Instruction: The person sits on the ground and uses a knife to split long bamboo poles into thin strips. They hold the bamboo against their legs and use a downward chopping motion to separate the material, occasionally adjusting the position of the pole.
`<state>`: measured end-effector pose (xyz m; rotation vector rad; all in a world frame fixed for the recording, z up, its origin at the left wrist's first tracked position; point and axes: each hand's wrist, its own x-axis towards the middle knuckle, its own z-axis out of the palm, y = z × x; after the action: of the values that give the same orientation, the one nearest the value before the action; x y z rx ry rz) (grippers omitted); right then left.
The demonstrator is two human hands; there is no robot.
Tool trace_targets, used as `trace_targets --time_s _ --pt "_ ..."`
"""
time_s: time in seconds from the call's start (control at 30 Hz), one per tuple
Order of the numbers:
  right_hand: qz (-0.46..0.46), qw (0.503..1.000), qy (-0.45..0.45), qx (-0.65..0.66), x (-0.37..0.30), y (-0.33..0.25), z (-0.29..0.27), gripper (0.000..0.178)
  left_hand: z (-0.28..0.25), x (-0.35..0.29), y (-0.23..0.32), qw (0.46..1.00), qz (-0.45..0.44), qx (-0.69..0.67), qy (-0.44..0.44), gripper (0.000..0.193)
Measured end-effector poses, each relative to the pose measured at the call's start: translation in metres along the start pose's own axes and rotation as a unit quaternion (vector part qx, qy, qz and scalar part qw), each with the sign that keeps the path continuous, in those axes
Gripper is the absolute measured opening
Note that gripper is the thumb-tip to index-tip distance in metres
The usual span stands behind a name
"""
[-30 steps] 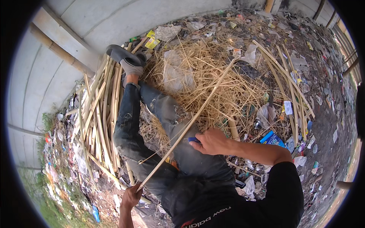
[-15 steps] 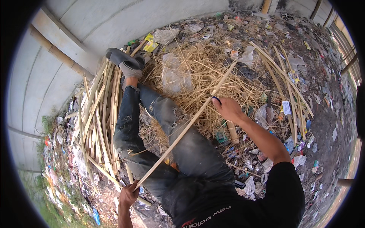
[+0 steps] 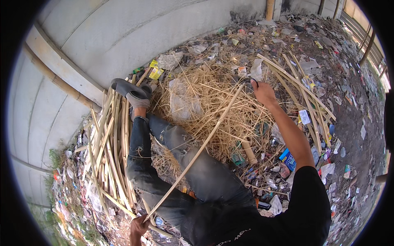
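A long, thin bamboo strip point(image 3: 196, 158) slants across my thighs, from low on the left up to the far right. Near its lower end my left hand point(image 3: 140, 226) is closed around it. My right hand point(image 3: 264, 93), arm stretched forward, is by the strip's far tip. Its fingers are closed on a small dark tool point(image 3: 249, 81), mostly hidden, that looks like a knife touching the strip. Beneath the strip's far half lies a heap of pale shavings point(image 3: 221, 106).
Left of my legs lies a bundle of bamboo strips point(image 3: 107, 151); more strips point(image 3: 305, 92) lie far right. A short bamboo piece point(image 3: 249, 152) is beside the shavings. Scattered litter point(image 3: 283, 197) covers the ground. A grey wall point(image 3: 135, 37) runs along the back left.
My right hand has slid forward along the strip to its far tip, the arm straightening. My left hand still grips the near end, a little lower. The view has shifted slightly.
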<state>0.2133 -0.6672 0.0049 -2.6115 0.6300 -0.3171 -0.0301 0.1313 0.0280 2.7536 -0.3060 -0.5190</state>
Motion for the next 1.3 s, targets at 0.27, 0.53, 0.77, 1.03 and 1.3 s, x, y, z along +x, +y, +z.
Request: trace_targets --time_s 0.27,0.53,0.77,1.03,1.3 --pt "-0.157 0.968 -0.193 0.020 -0.139 -0.107 0.010 0.058 -0.005 -0.002 0.010 0.999 0.018 -0.046 -0.002 0.026" --pt "-0.102 0.983 -0.150 0.008 -0.111 -0.076 0.042 0.062 -0.002 -0.018 0.001 0.999 0.026 -0.005 0.019 0.025" --pt "0.051 0.991 0.043 0.113 -0.024 0.040 0.009 0.072 0.002 -0.037 -0.021 0.998 0.006 0.037 0.048 0.023" --pt "-0.033 0.983 -0.111 0.141 -0.125 -0.072 0.025 0.059 -0.007 -0.001 0.048 0.996 0.062 -0.030 0.065 0.037" --pt "-0.210 0.949 -0.209 0.108 -0.222 -0.113 0.065 0.056 0.027 0.057 0.152 0.993 -0.034 -0.031 0.109 0.053"
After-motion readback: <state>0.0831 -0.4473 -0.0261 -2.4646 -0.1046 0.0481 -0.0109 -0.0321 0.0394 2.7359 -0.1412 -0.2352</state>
